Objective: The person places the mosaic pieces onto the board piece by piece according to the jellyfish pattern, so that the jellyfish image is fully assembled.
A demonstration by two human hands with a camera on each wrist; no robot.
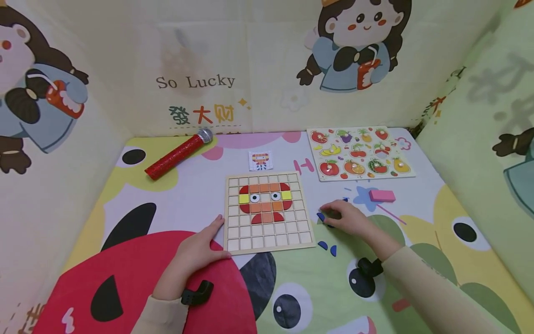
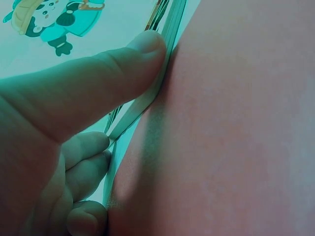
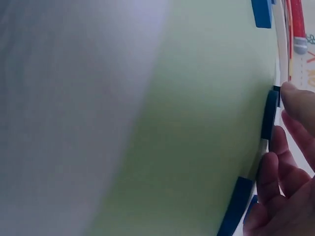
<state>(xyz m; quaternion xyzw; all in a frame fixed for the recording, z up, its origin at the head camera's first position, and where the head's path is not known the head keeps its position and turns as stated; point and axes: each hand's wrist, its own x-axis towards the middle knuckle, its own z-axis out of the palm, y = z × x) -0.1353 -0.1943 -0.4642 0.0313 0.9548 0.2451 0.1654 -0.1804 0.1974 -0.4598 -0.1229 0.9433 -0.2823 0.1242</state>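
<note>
A wooden grid board (image 1: 246, 243) lies flat, with red, orange and yellow pieces and two eye pieces set in its cells as a face. My left hand (image 1: 193, 255) rests at its lower left corner, index finger along the left side and thumb (image 2: 142, 54) against the near edge. To the right of the board, my right hand (image 1: 348, 220) pinches a blue half-round piece (image 1: 320, 216) at the fingertips. More blue pieces lie around it: one half-round (image 1: 322, 245) and another (image 1: 333, 250) nearer me, one partly hidden beyond the hand.
A small picture card (image 1: 260, 161) with a similar face lies behind the board. At the back left is a red microphone (image 1: 177, 155). A fruit puzzle board (image 1: 360, 155) lies at the back right, with a pink block (image 1: 382, 195) in front of it.
</note>
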